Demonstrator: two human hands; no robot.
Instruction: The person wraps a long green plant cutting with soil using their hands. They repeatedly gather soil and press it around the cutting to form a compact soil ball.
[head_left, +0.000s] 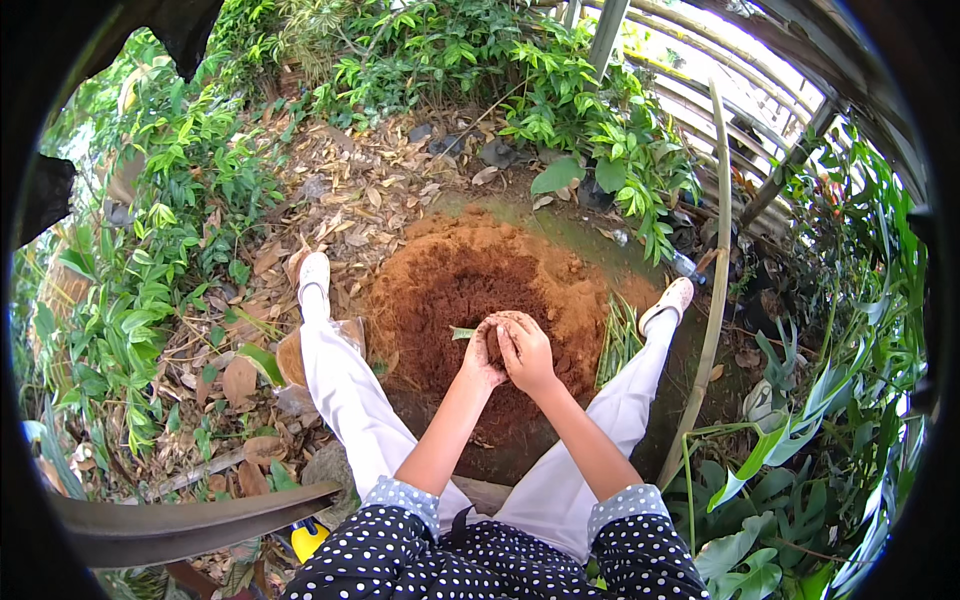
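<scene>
My left hand (484, 354) and my right hand (525, 351) are cupped together, fingers curled inward and smeared with dirt. A dark brown clump of moist soil (494, 349) shows in the gap between them; the rest of it is hidden by my palms. Just left of my fingers juts a short cut piece of green leaf (462, 332); I cannot tell if it is held or lies on the ground. Below the hands spreads a round mound of soil (457, 289), dark in its middle and orange-brown around the rim.
A bundle of long green leaves (619, 341) lies beside my right leg. Near my left leg is a clear plastic bag (300, 397) by something brown. A plastic bottle (686, 266) lies past my right shoe. A bamboo pole (712, 322) leans at right. Something yellow (309, 538) sits lower left.
</scene>
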